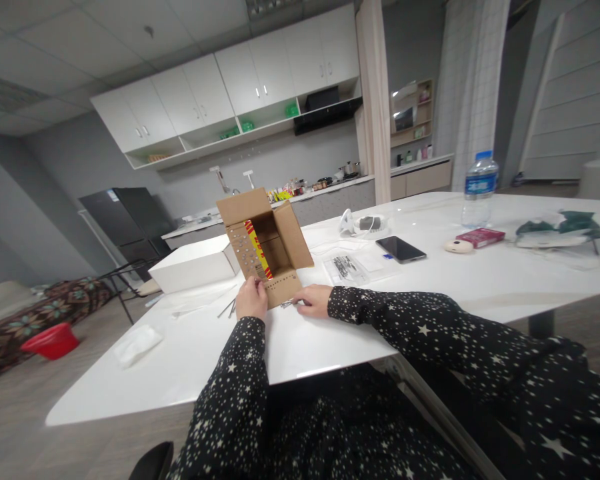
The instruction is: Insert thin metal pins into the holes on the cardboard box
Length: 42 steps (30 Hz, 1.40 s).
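Observation:
A small brown cardboard box [275, 243] lies on its side on the white table [480, 280], flaps open toward me, with a red and yellow item inside. Rows of small screws or studs dot its left flap and bottom flap. My left hand [251, 298] pinches the near edge of the bottom flap at its left corner. My right hand [314, 300] rests flat on the table by the flap's right corner, fingers over small metal pieces [287, 304]. Whether it grips any is hidden.
A closed white box [195, 263] sits left of the cardboard box. A clear bag of small parts [345, 268], a phone [401, 249], a water bottle [479, 189], a red packet [480, 237] and a tissue [137, 343] lie about. A red basin [50, 340] is on the floor.

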Tool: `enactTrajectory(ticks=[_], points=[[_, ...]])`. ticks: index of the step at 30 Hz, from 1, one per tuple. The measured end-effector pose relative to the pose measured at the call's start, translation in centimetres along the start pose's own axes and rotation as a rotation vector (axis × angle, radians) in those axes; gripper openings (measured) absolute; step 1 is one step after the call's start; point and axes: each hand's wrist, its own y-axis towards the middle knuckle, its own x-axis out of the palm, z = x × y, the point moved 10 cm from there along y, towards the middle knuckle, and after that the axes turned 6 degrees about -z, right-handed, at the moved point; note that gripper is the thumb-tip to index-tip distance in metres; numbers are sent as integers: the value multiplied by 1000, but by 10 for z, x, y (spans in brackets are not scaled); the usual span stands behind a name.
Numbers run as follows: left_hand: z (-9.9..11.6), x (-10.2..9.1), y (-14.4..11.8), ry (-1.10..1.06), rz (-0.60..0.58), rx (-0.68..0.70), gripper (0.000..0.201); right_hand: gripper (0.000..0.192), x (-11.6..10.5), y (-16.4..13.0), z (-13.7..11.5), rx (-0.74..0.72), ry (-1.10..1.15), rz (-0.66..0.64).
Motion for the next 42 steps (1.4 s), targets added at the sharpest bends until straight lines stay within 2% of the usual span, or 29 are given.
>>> enactTrajectory(ticks=[14,25,42], points=[[-4,-2,-1,33,-41,-89,21,33,-1,0,0,-13,12,14],[3,0,-2,-59,-51,-32,18,32,-1,0,0,-10,30,17],[4,1,0,-48,-28,12,19,32,0,0,1,-8,20,16]])
